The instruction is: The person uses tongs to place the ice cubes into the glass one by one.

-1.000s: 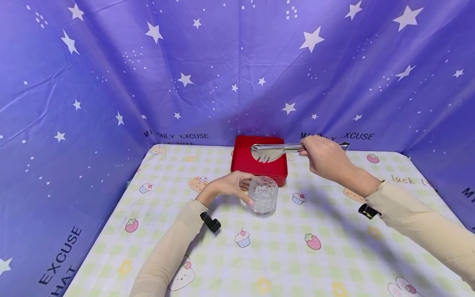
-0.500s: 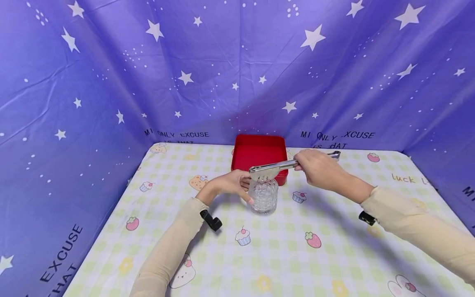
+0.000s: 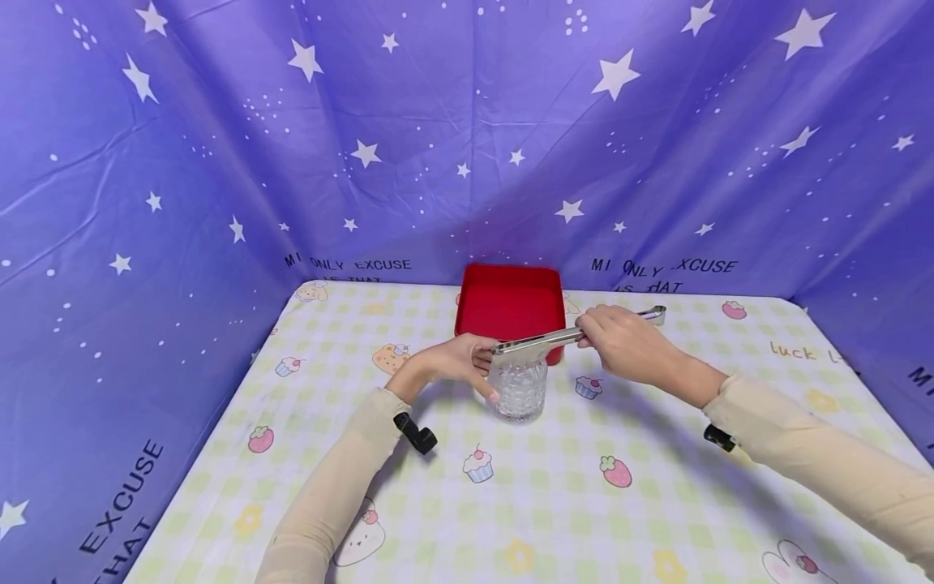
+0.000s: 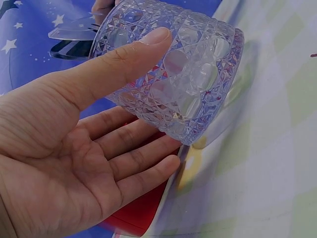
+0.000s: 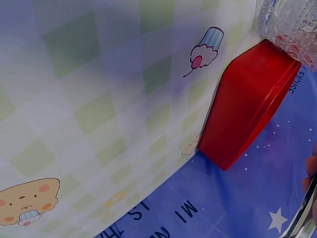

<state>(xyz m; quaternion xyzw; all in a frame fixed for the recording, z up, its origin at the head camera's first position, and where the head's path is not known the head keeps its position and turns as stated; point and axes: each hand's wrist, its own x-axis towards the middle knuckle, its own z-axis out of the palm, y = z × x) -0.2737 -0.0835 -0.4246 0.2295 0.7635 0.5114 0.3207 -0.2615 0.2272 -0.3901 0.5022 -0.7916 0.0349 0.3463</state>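
My left hand [image 3: 454,358] holds a clear, cut-patterned glass [image 3: 520,395] that stands upright on the table. In the left wrist view its thumb lies along the near side of the glass [image 4: 203,54], with the other fingers stretched behind. Metal tongs [image 3: 558,337] with a broad toothed head are gripped by my right hand [image 3: 627,342]. Their head hangs low over the mouth of the glass and overlaps its rim in the head view. Only part of the tongs [image 5: 303,215] and some fingertips show at the edge of the right wrist view.
Just behind the glass stands a shallow red box [image 3: 511,302], open at the top. A checked tablecloth [image 3: 409,519] with printed cakes and strawberries covers the table. Purple star-patterned curtains [image 3: 409,97] hang at the back and sides.
My right hand has brought the tongs down and slightly left, from above the red box to the glass mouth. The left hand and the glass have stayed in place.
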